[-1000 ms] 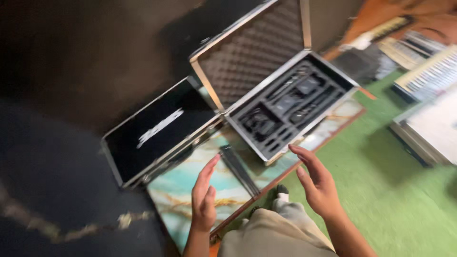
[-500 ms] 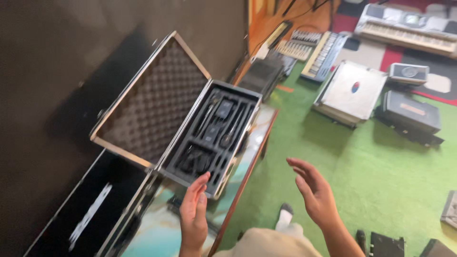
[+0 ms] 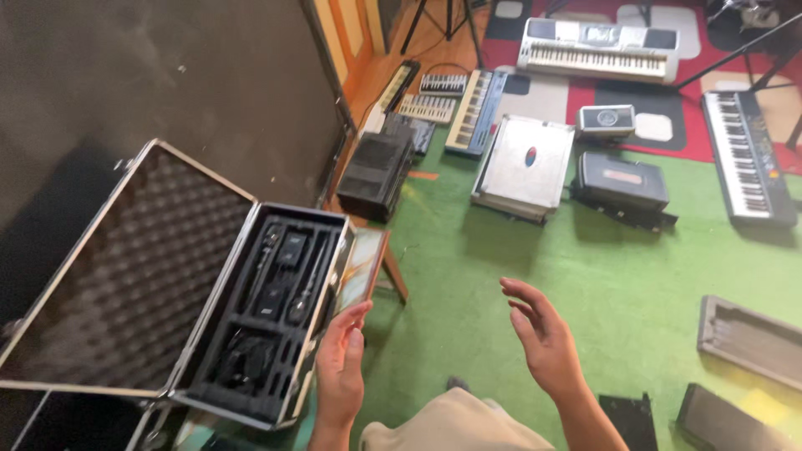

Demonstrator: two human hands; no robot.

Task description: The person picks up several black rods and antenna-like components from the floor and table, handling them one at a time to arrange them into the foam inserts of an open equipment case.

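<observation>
An open metal-edged case (image 3: 327, 276) lies on a low table at the left, its foam-lined lid (image 3: 125, 276) raised and black microphone gear set in its black foam tray. My left hand (image 3: 341, 363) hovers with fingers apart right beside the case's near right edge, holding nothing. My right hand (image 3: 541, 334) is raised over the green carpet, fingers spread, empty, well clear of the case.
The patterned table top (image 3: 364, 266) sticks out past the case. On the green carpet (image 3: 635, 276) lie a silver case (image 3: 525, 165), black cases (image 3: 622, 184), several keyboards (image 3: 597, 48) and flat black panels (image 3: 735, 418). A dark wall stands at the left.
The view has swung right and up, showing more floor and keyboards. The case now sits lower left. Both hands stay empty; the right one has drifted further from the case.
</observation>
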